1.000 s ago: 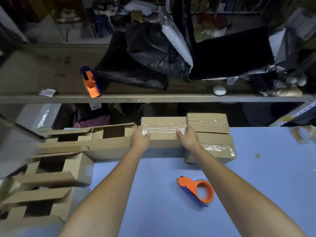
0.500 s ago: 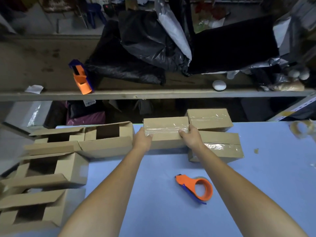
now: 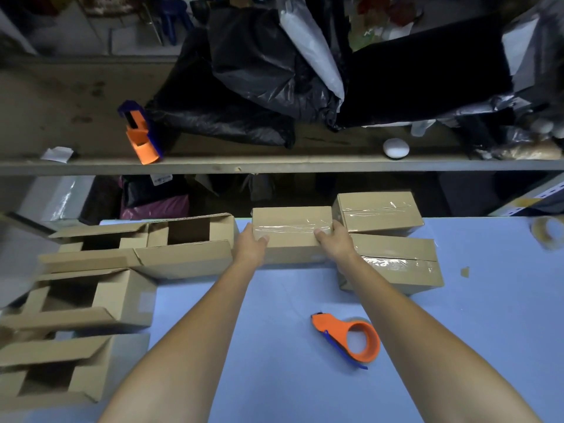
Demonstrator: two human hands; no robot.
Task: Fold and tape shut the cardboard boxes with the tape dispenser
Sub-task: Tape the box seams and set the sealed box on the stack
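Unmoved: left hand [image 3: 253,244] and right hand [image 3: 334,244] still grip taped box [image 3: 291,227] ends | blue table [image 3: 274,300]: tape dispenser [image 3: 351,337] | cluttered shelf [image 3: 274,166] behind

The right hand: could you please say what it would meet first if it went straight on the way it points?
The right hand grips the middle taped box, so that box stops it at once; whether it would also brush the rear taped box is unclear.

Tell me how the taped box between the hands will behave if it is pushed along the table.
The taped box probably stays stiff: its flaps are sealed flat. It likely slides rather than tips, being low and wide on the smooth blue table. Weight cannot be told.
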